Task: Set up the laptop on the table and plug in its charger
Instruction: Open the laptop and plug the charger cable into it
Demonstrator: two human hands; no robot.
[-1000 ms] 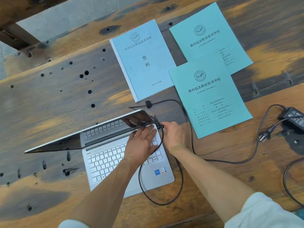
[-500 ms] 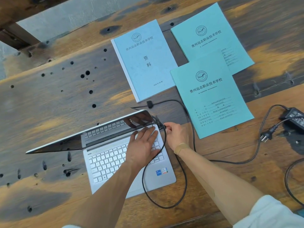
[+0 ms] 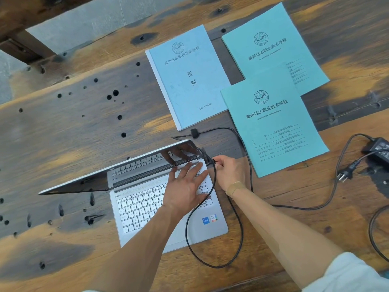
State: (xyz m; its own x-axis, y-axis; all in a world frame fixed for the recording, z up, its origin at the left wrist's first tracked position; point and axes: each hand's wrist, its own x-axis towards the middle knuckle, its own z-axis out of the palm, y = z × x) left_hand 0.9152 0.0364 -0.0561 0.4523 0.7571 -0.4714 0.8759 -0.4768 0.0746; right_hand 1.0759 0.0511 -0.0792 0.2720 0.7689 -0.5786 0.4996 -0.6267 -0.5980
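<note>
- Two hands work at the open laptop (image 3: 168, 209), which sits on the wooden table (image 3: 63, 144) near its front edge, lid tilted partway up.
- Left hand (image 3: 186, 186) lies flat on the keys by the hinge, fingers straight and slightly spread, pressing the base down.
- Right hand (image 3: 228, 172) is at the laptop's right edge near the hinge, fingers curled and pinching the cable's plug tip (image 3: 213, 161); I cannot tell whether the tip is fully seated in the port.
- One black cable (image 3: 212, 264) loops across the right side of the keyboard and palm rest, then off the front and back round under the right forearm.
- If the lid gets closed or the base shifted, that loop could be caught or dragged, I'd guess, because it lies right over the keys.
- A sideways push on the tip could bend it in the port; the left hand's bracing looks meant to prevent the base sliding.
- One power brick (image 3: 377, 147) rests at the far right, and its wall plug (image 3: 344, 177) lies loose on the table, joined to nothing, so charging looks not yet possible.
- Count: one laptop, one brick, one wall plug, three booklets: a pale blue one (image 3: 187, 79) and two teal ones (image 3: 273, 45) (image 3: 273, 127), overlapping, beyond the laptop.
</note>
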